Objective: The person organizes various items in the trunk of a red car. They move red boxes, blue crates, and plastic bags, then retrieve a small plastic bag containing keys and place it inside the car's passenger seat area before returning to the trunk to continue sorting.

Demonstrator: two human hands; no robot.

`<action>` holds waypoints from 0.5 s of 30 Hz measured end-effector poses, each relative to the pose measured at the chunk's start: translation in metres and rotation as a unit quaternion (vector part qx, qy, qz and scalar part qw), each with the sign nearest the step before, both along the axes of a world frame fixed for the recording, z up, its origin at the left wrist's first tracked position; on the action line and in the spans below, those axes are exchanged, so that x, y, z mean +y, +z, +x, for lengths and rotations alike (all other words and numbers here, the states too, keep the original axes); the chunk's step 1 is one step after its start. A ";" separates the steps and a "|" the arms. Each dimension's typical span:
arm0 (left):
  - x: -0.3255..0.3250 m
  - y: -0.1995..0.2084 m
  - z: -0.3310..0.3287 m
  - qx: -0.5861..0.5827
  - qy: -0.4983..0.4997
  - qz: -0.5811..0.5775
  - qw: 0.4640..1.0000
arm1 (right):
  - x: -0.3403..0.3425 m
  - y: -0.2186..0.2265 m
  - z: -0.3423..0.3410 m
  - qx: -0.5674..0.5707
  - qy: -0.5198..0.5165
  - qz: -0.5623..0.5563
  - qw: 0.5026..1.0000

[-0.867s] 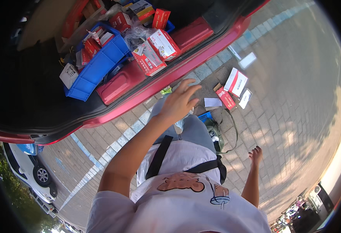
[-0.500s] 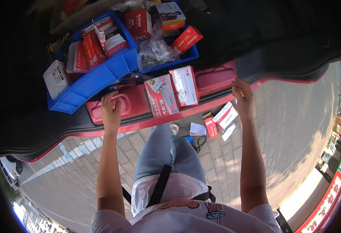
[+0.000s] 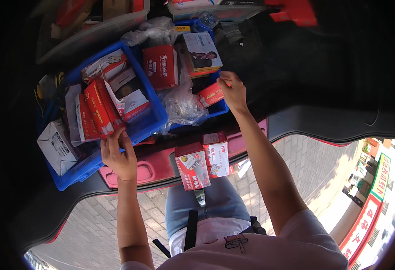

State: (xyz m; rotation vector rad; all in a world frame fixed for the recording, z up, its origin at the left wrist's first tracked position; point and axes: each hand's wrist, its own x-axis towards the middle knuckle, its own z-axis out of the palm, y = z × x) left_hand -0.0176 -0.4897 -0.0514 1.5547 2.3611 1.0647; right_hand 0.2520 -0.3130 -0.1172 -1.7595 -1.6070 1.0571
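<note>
At the far left, a white box [image 3: 58, 146] leans in the left blue crate [image 3: 154, 127]. To its right, in that crate, an upright red packet [image 3: 99, 108] stands among other cartons. The left hand [image 3: 120, 155] is at its lower end, fingers bent and drawn fairly close together, seemingly touching the corner; I cannot tell whether they grip it. It looks like thin card, so likely light, stiff enough to lift but easily dented; the two long edges near the middle seem the best hold.

Further right, a grey-and-red box [image 3: 193, 166] and a white-and-red box [image 3: 216, 155] stand side by side on the red sill [image 3: 150, 171]. Behind them, a crumpled clear bag [image 3: 184, 108], probably soft and slippery, lies over the right blue crate [image 3: 220, 109].

At that crate's right end, a small red box [image 3: 210, 95] lies tilted. The right hand [image 3: 234, 92] covers its outer end, fingers curled narrow; whether they pinch it is hidden. It should be light and smooth, best held across its narrow sides.
</note>
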 end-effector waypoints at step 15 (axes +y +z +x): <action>0.090 -0.065 0.011 0.254 -0.004 -0.182 0.950 | 0.330 -0.231 0.154 -0.260 -0.022 -0.072 0.963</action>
